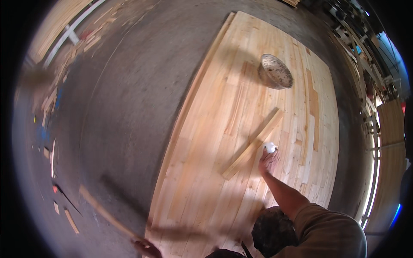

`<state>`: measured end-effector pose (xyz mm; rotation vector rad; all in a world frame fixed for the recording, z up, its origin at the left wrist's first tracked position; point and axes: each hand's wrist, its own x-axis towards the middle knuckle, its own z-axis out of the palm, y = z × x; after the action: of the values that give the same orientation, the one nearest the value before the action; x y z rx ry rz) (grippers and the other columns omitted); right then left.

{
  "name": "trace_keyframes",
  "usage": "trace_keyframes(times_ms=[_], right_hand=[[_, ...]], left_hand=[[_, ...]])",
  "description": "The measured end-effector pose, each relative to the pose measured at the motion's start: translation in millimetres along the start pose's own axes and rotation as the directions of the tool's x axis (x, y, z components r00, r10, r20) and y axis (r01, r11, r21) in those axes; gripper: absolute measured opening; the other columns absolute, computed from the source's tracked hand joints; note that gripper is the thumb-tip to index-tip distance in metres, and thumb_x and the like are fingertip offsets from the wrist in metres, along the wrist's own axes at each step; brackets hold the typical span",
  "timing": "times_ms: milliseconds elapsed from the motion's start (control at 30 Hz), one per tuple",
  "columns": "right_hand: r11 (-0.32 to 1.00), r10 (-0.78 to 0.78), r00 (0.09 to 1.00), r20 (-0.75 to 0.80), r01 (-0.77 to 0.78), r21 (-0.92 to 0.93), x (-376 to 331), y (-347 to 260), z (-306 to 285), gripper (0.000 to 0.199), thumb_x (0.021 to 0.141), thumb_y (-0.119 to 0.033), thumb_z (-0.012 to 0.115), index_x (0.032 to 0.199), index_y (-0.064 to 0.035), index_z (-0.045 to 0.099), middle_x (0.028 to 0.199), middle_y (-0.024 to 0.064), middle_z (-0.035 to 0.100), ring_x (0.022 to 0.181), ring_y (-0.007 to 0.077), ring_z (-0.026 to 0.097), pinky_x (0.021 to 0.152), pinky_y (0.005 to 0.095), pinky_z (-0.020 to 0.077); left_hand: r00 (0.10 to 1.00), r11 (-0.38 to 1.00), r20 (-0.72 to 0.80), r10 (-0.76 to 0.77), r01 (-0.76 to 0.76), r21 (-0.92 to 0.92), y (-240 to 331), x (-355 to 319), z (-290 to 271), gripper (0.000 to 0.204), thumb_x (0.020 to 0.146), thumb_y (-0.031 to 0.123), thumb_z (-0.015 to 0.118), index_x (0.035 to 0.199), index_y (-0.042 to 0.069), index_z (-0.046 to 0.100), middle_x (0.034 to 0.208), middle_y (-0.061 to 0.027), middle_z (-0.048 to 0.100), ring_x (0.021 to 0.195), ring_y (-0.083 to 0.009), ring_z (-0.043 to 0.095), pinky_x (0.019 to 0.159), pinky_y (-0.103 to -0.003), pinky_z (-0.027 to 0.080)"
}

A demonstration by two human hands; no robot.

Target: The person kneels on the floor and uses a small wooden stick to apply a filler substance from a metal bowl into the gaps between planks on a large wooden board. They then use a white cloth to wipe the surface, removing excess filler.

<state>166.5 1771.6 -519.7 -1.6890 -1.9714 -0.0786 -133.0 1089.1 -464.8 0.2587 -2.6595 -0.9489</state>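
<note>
a wide panel of edge-joined pale boards (202, 142) serves as the landmark, with the person's body at its near end. over the middle of the panel, a little toward its right side, the person's right hand (269, 162) reaches out at the end of a bare forearm and touches a small rounded white piece (270, 147); the fingers lie close together against it, though whether they grip it or only press on it cannot be told. at the panel's near left corner, the left hand (147, 248) has its fingers curled around the end of a long wooden stick (107, 213), which slants away beyond the panel's left edge, raised above the grey concrete floor (129, 81) and blurred. on the panel, just beside the white piece and to its left, a loose wooden batten (254, 144) lies at a slant to the board seams. nearer the panel's far end is a mottled, crusted basin (276, 72). a brown sleeve (329, 228) and a dark-clothed knee (275, 230) show at the panel's near right. well left of the panel, wood scraps (72, 221) lie on the floor.
</note>
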Motion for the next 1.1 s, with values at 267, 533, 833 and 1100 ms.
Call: trace_keyframes(times_ms=[267, 533, 833, 1100], right_hand=[[0.978, 0.087, 0.981, 0.176, -0.118, 0.173, 27.3, -25.2, -40.8, 0.038, 0.108, -0.03, 0.067, 0.134, -0.0014, 0.061, 0.129, 0.0216, 0.067, 0.119, 0.045, 0.063, 0.102, 0.0551, 0.0449], [0.931, 0.121, 0.966, 0.229, -0.19, 0.311, 34.4, -27.0, -55.2, 0.028, 0.107, -0.015, 0.072, 0.126, -0.0014, 0.058, 0.13, 0.021, 0.069, 0.118, 0.0429, 0.067, 0.099, 0.054, 0.0492], [0.93, 0.33, 0.941, -0.076, -0.31, 0.198, 319.3, 129.8, 40.0, 0.037, 0.109, -0.023, 0.073, 0.139, -0.0013, 0.067, 0.127, 0.0208, 0.07, 0.119, 0.0443, 0.064, 0.105, 0.0539, 0.0478], [0.94, 0.319, 0.946, -0.059, -0.307, 0.15, 536.5, 149.7, 178.6, 0.026, 0.102, -0.014, 0.071, 0.126, -0.0038, 0.069, 0.136, 0.0144, 0.069, 0.126, 0.0399, 0.063, 0.104, 0.0531, 0.0499]], left_hand=[[0.381, 0.598, 0.54, 0.75, -0.739, -0.309, 499.1, -85.5, 289.8, 0.086, 0.101, 0.016, 0.076, 0.172, -0.005, 0.031, 0.159, -0.0331, 0.052, 0.143, -0.0525, 0.052, 0.12, -0.062, 0.044], [-0.206, 0.294, 0.55, 0.81, -0.669, -0.683, 600.6, -264.3, 328.5, 0.101, 0.084, 0.041, 0.095, 0.165, 0.002, 0.047, 0.162, -0.0202, 0.048, 0.157, -0.0416, 0.043, 0.13, -0.063, 0.034], [-0.238, 0.233, 0.537, 0.809, -0.71, -0.665, 611.1, -266.4, 373.7, 0.071, 0.083, 0.036, 0.091, 0.142, 0.006, 0.066, 0.147, -0.0135, 0.057, 0.138, -0.0376, 0.06, 0.113, -0.062, 0.044], [-0.289, 0.191, 0.589, 0.755, -0.761, -0.619, 609.7, -269.1, 387.0, 0.078, 0.083, 0.049, 0.09, 0.142, 0.005, 0.067, 0.149, -0.0133, 0.054, 0.134, -0.0413, 0.061, 0.106, -0.063, 0.045]])
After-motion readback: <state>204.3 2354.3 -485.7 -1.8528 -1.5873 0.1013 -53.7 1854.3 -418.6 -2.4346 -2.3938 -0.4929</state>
